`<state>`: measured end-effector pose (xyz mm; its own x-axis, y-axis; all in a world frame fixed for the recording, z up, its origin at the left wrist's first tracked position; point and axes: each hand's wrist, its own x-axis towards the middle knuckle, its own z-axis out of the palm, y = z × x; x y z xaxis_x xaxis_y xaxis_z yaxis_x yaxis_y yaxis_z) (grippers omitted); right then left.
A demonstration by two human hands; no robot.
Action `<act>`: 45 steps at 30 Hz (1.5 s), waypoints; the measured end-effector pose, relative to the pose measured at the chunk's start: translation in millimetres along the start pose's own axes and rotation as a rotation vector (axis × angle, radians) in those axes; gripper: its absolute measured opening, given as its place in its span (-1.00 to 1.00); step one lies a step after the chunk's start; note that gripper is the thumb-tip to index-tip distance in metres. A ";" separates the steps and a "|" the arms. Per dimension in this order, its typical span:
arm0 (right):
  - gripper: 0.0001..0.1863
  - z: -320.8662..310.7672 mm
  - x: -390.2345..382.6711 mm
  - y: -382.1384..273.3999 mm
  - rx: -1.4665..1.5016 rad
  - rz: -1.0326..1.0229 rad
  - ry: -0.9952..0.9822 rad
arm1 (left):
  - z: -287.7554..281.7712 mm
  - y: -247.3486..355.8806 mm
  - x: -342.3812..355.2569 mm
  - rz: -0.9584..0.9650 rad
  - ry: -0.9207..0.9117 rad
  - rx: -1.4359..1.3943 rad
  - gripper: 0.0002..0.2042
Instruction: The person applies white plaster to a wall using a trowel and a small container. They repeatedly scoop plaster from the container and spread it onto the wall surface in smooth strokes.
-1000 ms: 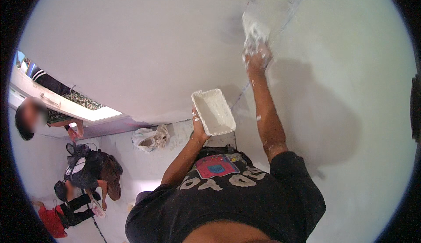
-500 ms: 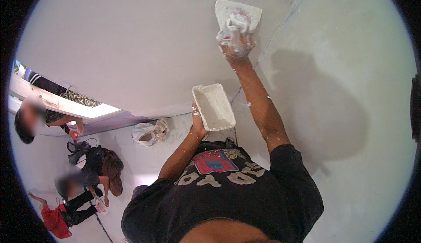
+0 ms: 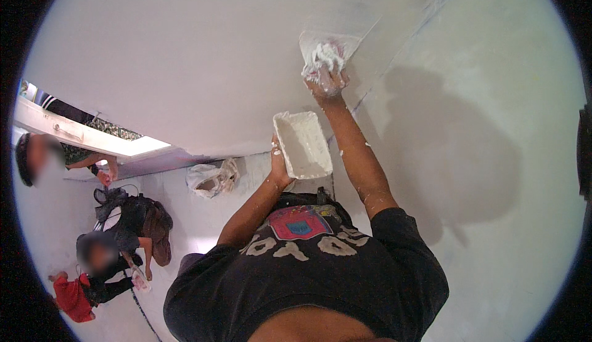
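My left hand (image 3: 279,164) grips a white rectangular tub (image 3: 301,144) by its left side; its rim and inside are coated in white paste. Above and right of the tub, my right hand (image 3: 327,83) is closed on a wide-bladed putty knife (image 3: 306,42), its handle mostly hidden by fingers and paste. A thick lump of white paste (image 3: 328,55) sits on the blade, which lies against the pale plastered wall (image 3: 203,52). White spatters cover both my hands and forearms.
A dark seam runs beside my right arm, where a second wall (image 3: 505,64) carries my shadow. At left are an open window frame (image 3: 148,148), a person (image 3: 86,157) beside it, a white plastic bag (image 3: 206,180), bags (image 3: 157,234), a crouching person (image 3: 126,243) and another in red (image 3: 71,299).
My right hand and the putty knife have moved leftward, then down along the wall toward the tub. My left hand with the tub has risen slightly in the view.
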<state>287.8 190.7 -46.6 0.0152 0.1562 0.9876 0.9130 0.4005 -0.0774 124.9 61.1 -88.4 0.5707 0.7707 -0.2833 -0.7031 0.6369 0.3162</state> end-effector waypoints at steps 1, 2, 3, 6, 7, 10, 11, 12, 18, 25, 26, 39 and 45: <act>-0.62 -0.8 -8.6 -2.9 0.069 0.058 -0.044 | 2.3 0.3 -1.5 0.001 -0.001 -0.002 -0.38; -0.66 -3.6 -22.8 -1.7 0.056 0.068 -0.098 | 8.1 0.7 -2.7 0.000 -0.006 -0.002 -0.39; -0.69 -6.0 -36.6 -0.7 0.042 0.078 -0.150 | 11.8 1.0 -3.1 -0.002 -0.012 0.000 -0.39; -0.71 -29.8 -12.2 -21.3 0.051 0.158 -0.166 | 9.1 0.8 -2.0 -0.010 -0.009 -0.062 -0.40; -0.71 -40.4 0.1 -21.3 0.072 0.185 -0.181 | 11.4 0.1 -3.2 -0.007 -0.020 -0.057 -0.40; -0.71 -64.9 31.8 -3.1 0.029 0.135 -0.066 | 24.4 1.4 -3.6 -0.002 -0.055 -0.049 -0.40; -0.70 -68.1 43.9 5.1 -0.053 0.037 0.072 | 25.7 1.3 -4.3 -0.005 -0.061 -0.054 -0.40; -0.72 -71.1 58.6 13.1 -0.013 0.021 0.063 | 26.1 0.9 -4.9 -0.006 -0.067 -0.059 -0.40; -0.64 -59.8 180.7 49.1 -0.164 -0.339 0.001 | 14.2 -3.6 -0.9 0.019 -0.072 -0.110 -0.39; -0.57 -9.2 39.8 9.9 0.057 -0.042 -0.435 | 8.9 -1.8 0.4 0.063 -0.008 -0.063 -0.41; -0.56 -22.1 19.0 3.9 0.081 0.015 -0.590 | 6.9 -2.8 -1.2 0.062 0.009 -0.068 -0.41; -0.55 -71.8 176.5 86.5 -0.139 -0.292 0.021 | 27.6 1.1 -9.3 -0.029 -0.072 -0.095 -0.43; -0.49 -23.2 56.7 66.6 0.866 0.933 -0.119 | 19.4 -0.2 -3.8 0.021 -0.032 -0.108 -0.43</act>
<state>359.0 205.3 7.5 0.4266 0.7559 0.4967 0.0128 0.5440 -0.8390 131.1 58.4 -69.9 0.5673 0.7853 -0.2479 -0.7558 0.6161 0.2219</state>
